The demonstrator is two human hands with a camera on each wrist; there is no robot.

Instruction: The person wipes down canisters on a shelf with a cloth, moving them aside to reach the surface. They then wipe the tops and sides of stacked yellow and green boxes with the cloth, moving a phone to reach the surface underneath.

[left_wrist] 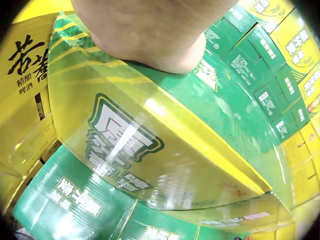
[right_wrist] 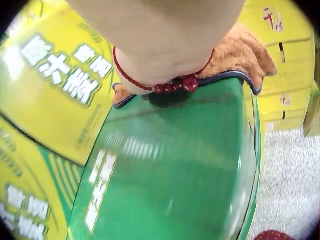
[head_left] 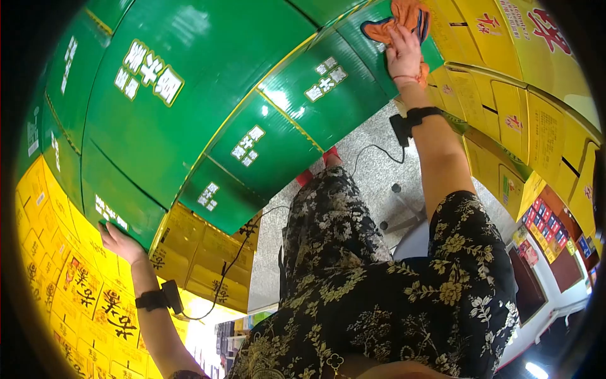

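In the head view my right hand (head_left: 404,55) holds an orange cloth (head_left: 379,31) with a dark blue edge against the top of a green carton (head_left: 363,54). The cloth (right_wrist: 240,52) bunches out beside the wrist in the right wrist view; the fingers are hidden there. My left hand (head_left: 123,244) rests at the lower corner of a large green carton (head_left: 208,57), its fingers extended along the side. In the left wrist view the heel of that hand lies over the green and yellow carton (left_wrist: 165,145), and its fingers are out of sight.
Yellow cartons (head_left: 82,278) are stacked at the left, with more yellow cartons (head_left: 486,101) along the right. Smaller green cartons (head_left: 246,148) stand nearest the legs. Grey speckled floor (head_left: 372,136) shows below, and cables (head_left: 221,284) hang from the wrist straps.
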